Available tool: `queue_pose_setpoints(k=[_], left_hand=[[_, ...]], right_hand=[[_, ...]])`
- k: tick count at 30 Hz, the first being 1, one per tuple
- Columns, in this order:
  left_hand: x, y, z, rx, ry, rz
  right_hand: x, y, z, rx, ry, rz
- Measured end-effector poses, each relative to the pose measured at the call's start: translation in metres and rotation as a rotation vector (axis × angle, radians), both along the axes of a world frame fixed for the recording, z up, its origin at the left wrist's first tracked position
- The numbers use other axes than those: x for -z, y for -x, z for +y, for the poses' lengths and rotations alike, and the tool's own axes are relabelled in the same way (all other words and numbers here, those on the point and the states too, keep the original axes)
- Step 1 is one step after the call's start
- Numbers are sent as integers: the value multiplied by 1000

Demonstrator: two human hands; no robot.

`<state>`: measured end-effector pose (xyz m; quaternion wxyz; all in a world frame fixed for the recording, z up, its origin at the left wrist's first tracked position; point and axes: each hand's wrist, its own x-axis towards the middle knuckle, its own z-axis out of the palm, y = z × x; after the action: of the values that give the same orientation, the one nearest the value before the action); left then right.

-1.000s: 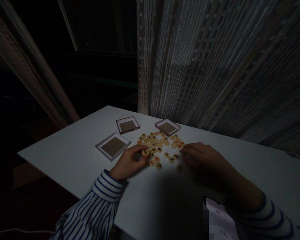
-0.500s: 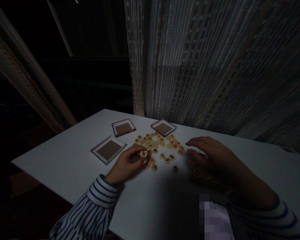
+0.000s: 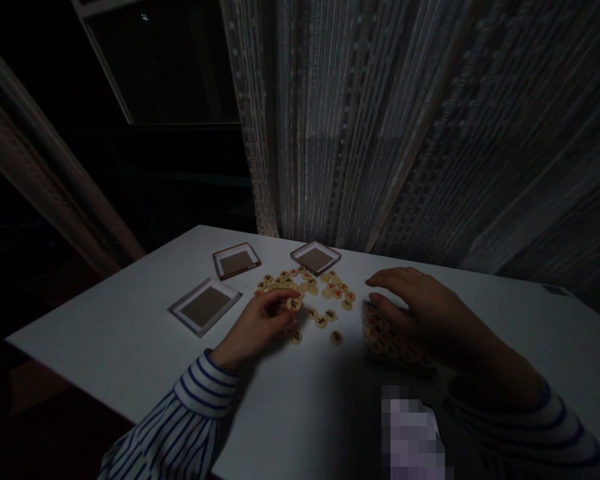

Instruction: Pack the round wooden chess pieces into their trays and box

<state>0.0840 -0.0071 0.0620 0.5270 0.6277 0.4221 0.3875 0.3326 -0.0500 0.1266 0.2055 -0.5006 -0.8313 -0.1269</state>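
Observation:
Between the thumb and fingers of my left hand (image 3: 260, 323) is a round xiangqi piece (image 3: 293, 305) with a black character facing up. Just beyond that hand, loose xiangqi pieces (image 3: 337, 291) with red or black characters lie in a spread on the table, some of them blank side up. My right hand (image 3: 425, 310) hovers with thumb and fingers apart, nothing between them. Below it stands a clear-sided box (image 3: 390, 343) with rows of pieces inside, partly hidden by the hand and its shadow.
The white table (image 3: 105, 333) carries a shallow tray (image 3: 205, 307) at left, a second tray (image 3: 237, 260) behind it and a third tray (image 3: 316, 257) farther right. A blurred, pixelated object (image 3: 413, 433) lies at the near edge. Striped curtains (image 3: 330, 133) hang behind.
The view has shifted slightly, so the table and trays sit farther left. My left hand still grips the piece, now closer to my right hand. More of the box shows beneath my right hand.

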Motion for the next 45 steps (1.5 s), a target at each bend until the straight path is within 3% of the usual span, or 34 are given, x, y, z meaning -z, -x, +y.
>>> queue_pose_setpoints(k=[11, 18, 23, 28, 35, 45], left_hand=[[-12, -42, 10, 151, -70, 56], [-19, -70, 10, 94, -36, -54], [-4, -80, 6, 53, 118, -249], [13, -83, 4, 35, 263, -298], [15, -86, 0, 24, 354, -295], [18, -84, -1, 130, 385, -296]], right_hand=[[-1, -2, -4, 67, 116, 2], [-5, -5, -7, 98, 143, 7], [-3, -7, -6, 120, 157, 0], [0, -9, -3, 138, 179, -16], [6, -7, 3, 163, 267, -74], [17, -6, 11, 79, 360, -172]])
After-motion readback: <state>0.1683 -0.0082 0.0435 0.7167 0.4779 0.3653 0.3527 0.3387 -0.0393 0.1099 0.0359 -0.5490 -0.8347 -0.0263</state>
